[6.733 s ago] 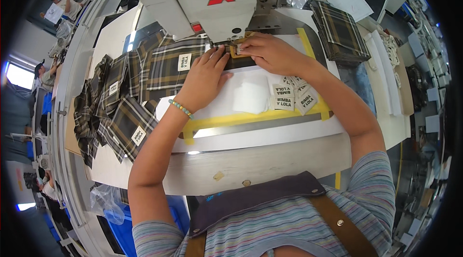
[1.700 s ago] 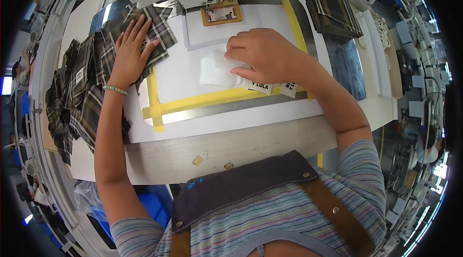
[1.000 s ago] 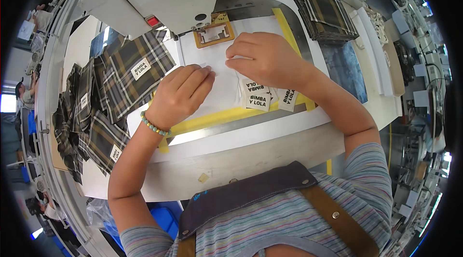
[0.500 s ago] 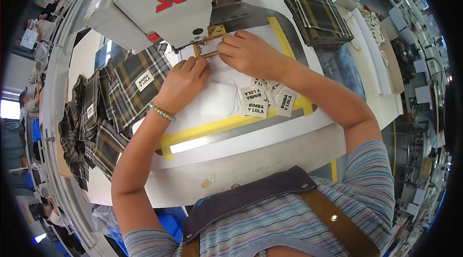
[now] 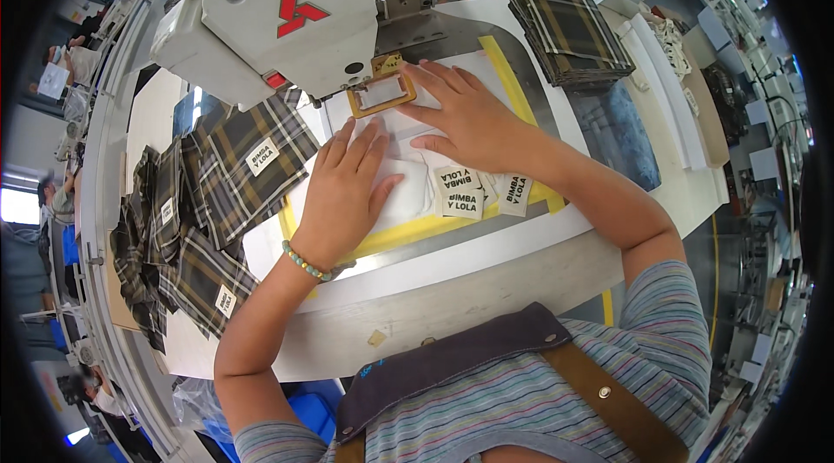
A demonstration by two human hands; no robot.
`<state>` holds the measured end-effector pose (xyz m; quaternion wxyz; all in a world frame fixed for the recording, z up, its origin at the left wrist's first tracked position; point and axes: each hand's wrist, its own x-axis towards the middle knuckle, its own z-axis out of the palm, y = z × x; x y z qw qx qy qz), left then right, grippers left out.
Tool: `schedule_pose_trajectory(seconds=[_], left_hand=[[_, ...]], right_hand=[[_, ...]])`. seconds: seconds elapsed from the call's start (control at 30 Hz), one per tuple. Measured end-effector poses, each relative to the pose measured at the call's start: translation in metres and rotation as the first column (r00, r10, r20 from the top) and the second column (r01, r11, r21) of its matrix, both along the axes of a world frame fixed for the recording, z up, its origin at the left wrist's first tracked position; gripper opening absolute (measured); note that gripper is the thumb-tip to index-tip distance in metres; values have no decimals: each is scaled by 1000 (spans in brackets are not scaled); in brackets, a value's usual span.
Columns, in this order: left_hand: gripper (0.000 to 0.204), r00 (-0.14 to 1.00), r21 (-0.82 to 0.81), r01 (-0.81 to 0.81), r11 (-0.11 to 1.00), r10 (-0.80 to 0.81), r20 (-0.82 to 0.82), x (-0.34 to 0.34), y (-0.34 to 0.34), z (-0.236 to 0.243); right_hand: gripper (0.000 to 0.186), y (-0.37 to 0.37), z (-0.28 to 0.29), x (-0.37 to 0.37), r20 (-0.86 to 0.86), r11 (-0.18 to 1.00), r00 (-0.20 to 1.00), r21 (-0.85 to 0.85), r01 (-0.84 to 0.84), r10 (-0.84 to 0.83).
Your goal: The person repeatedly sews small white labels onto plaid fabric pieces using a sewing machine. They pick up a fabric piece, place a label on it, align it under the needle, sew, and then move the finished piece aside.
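Note:
Both hands rest flat on the white work surface in front of the sewing machine head [image 5: 287,55]. My left hand [image 5: 347,181] is open with its fingers spread, next to a folded white piece [image 5: 405,185]. Its fingertips lie just below a small brass-coloured rectangular frame [image 5: 384,107] under the machine. To the right of that frame, my right hand [image 5: 473,115] is open, fingers stretched toward the frame's right side. Whether they touch it I cannot tell. Several cream printed labels [image 5: 460,204] lie loosely overlapped below the right hand.
Plaid fabric pieces [image 5: 217,202] with cream labels on them spread over the left side. A folded plaid stack [image 5: 569,29] stands at the back right. Yellow tape [image 5: 508,72] borders the white surface. A blue bin [image 5: 311,415] sits below the table's front edge.
Both hands have let go of the brass frame and opened flat. The left hand has come down toward me. The plaid pieces have shifted slightly, showing another label.

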<state>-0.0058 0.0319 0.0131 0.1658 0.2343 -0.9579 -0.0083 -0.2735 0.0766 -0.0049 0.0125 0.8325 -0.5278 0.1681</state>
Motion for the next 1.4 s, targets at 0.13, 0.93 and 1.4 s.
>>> schedule_pose_trajectory(seconds=[0.13, 0.93, 1.4], left_hand=[[66, 996, 107, -30, 994, 20, 93, -1, 4, -3], [80, 998, 146, -51, 988, 45, 42, -13, -20, -18], [84, 986, 320, 163, 933, -166, -18, -16, 26, -13]], right_hand=[[54, -6, 1, -11, 20, 999, 1000, 37, -17, 16], [39, -1, 46, -43, 110, 999, 994, 35, -1, -3], [29, 65, 63, -165, -65, 877, 878, -117, 466, -475]])
